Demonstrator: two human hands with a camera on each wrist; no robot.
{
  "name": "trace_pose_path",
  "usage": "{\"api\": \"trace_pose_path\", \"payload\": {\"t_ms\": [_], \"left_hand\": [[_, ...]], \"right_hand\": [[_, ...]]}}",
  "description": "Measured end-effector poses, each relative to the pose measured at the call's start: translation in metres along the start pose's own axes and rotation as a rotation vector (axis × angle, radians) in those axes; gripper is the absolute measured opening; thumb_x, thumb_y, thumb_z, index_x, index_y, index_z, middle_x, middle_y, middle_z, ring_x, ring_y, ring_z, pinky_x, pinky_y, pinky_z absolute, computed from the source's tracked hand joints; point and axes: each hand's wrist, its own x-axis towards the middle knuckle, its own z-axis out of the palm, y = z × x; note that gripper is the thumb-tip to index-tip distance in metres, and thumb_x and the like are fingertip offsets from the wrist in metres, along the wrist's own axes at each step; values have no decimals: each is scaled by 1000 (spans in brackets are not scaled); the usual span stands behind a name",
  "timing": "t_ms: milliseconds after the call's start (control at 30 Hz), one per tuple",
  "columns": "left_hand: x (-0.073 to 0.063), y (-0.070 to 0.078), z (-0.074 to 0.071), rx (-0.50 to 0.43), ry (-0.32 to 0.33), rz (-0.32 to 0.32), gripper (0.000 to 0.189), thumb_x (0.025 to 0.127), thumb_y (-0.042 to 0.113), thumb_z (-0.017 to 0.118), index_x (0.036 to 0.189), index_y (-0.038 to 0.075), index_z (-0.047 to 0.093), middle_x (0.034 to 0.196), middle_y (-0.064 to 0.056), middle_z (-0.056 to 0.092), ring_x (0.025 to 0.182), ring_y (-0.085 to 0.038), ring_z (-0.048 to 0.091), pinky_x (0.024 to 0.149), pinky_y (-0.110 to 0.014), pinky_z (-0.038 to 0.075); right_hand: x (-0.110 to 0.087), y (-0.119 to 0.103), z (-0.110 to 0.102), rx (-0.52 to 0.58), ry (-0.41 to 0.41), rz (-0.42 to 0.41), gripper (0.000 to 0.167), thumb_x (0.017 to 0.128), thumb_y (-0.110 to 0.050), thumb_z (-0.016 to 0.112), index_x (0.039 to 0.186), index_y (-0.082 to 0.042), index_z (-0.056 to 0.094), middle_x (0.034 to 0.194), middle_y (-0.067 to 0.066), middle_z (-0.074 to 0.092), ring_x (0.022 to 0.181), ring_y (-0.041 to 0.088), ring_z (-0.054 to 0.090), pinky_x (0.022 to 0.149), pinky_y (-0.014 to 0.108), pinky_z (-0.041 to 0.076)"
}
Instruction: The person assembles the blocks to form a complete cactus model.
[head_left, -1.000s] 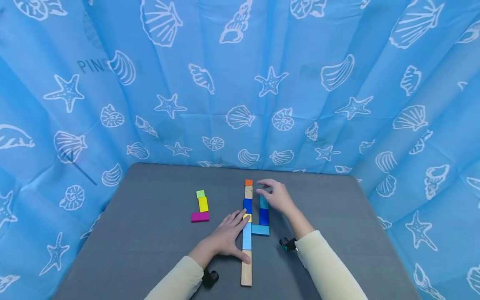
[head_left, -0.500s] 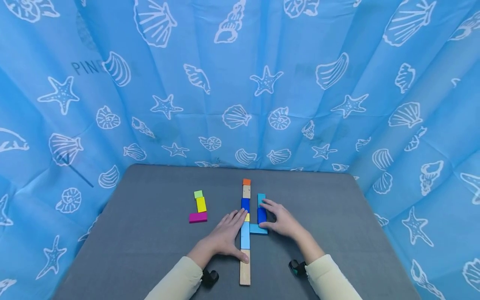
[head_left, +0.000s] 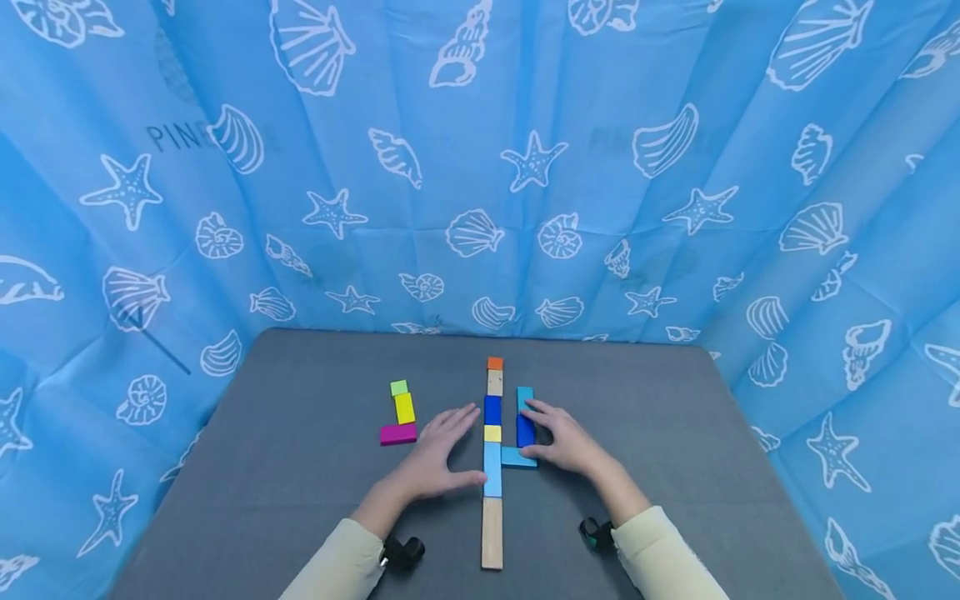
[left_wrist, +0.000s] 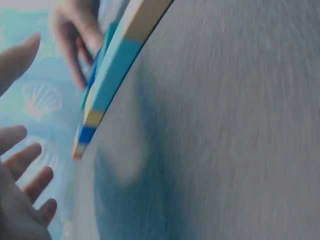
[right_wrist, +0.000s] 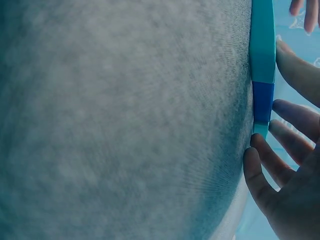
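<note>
A straight row of wooden blocks runs away from me: a long plain block (head_left: 492,533), a light blue block (head_left: 491,471), a small yellow block (head_left: 492,433), a dark blue block (head_left: 492,410), a plain block (head_left: 495,383) and an orange block (head_left: 495,363). Branching off its right side is a light blue block (head_left: 517,457), with a second dark blue block (head_left: 524,432) and a teal block (head_left: 525,395) beyond it. My right hand (head_left: 568,440) touches this branch with spread, relaxed fingers. My left hand (head_left: 429,465), fingers spread, hovers just left of the row, holding nothing.
On the left of the grey table (head_left: 300,467) lie a magenta block (head_left: 397,434), a yellow block (head_left: 405,408) and a light green block (head_left: 399,387) in a chain. A blue shell-patterned curtain (head_left: 480,275) hangs behind the table.
My right hand has come back nearer from the teal block's far end to beside the second dark blue block. My left hand has lifted off the row and moved left.
</note>
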Motion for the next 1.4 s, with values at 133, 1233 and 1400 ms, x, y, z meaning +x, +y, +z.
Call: {"api": "trace_pose_path", "payload": {"t_ms": [133, 1233, 1400], "left_hand": [[-8, -14, -16, -50, 172, -20, 82, 85, 46, 77, 154, 19, 43, 158, -2, 43, 144, -31, 35, 113, -65, 30], [-36, -61, -44, -44, 308, -401, 33, 88, 18, 80, 119, 12, 70, 121, -8, 64, 116, -29, 58, 102, -53, 46], [-21, -42, -44, -45, 296, -331, 31, 88, 19, 80, 118, 14, 71, 121, -7, 64, 121, -29, 57, 104, -53, 45]], "right_hand": [[0, 1, 0, -12, 4, 7, 71, 88, -40, 78, 148, -13, 53, 161, 9, 39, 146, 39, 37, 112, 59, 37], [-1, 0, 2, -11, -9, 24, 71, 88, -39, 78, 149, -16, 51, 162, 6, 37, 147, 37, 34, 112, 59, 36], [-1, -1, 1, -10, -22, 34, 71, 89, -40, 78, 150, -17, 51, 163, 5, 36, 148, 37, 33, 113, 58, 36]]}}
